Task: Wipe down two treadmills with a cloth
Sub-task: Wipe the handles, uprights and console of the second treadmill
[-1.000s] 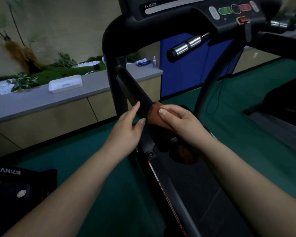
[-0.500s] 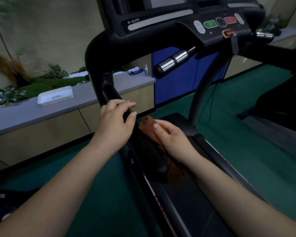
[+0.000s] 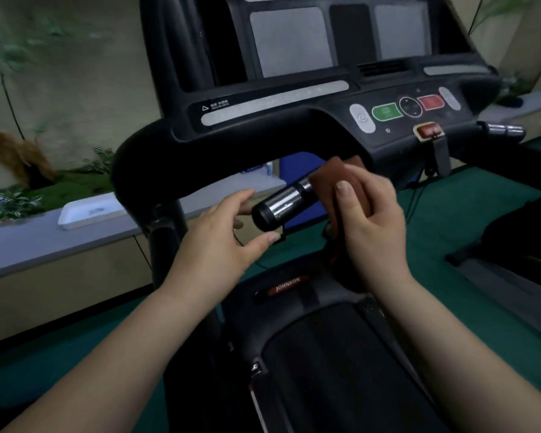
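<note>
The right hand grips a brown cloth wrapped over the chrome pulse grip of the treadmill, thumb pressing the fabric; its tail hangs below the palm. The left hand is open (fingers loosely curved), cupped just beside the grip's black end, seemingly not touching it

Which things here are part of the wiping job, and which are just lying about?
Part of the job:
- brown cloth, gripped by the right hand
- chrome handle, between both hands; left hand beside its end
- treadmill console

Lying about:
- white tray on the grey ledge
- plants
</note>
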### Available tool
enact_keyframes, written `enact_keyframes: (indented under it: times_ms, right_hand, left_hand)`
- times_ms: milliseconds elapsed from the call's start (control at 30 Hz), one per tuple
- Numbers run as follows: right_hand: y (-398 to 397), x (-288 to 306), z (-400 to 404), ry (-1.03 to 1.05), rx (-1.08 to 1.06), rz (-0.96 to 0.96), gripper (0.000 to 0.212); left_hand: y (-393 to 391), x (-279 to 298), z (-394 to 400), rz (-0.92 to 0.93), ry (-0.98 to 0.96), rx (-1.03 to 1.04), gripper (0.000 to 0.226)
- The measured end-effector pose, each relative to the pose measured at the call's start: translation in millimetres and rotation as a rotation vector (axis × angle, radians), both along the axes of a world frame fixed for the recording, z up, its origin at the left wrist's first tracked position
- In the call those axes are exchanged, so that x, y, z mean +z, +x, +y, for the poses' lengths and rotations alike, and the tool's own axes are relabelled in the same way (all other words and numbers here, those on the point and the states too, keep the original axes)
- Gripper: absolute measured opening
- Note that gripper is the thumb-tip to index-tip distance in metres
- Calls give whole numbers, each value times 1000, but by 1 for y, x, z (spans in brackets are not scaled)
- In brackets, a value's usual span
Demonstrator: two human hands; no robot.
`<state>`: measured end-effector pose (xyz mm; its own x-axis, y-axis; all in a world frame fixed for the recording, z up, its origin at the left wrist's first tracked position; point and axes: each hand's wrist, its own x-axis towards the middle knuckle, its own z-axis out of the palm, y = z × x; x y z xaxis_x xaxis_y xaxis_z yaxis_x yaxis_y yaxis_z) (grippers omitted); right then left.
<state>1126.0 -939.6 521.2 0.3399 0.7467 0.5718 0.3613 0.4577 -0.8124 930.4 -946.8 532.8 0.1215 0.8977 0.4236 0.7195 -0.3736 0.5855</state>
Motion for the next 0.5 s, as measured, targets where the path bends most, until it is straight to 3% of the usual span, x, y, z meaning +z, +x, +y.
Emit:
enact_keyframes:
  times_ms: [167, 500]
  right_hand:
    - [-1, 15, 50, 132, -120, -427, 36]
    - [-29, -4, 51, 322, -12, -636, 35]
  left_hand:
    - [0, 4, 9, 37, 33, 0, 49]
    - [-8, 8, 23, 62, 70, -49, 41]
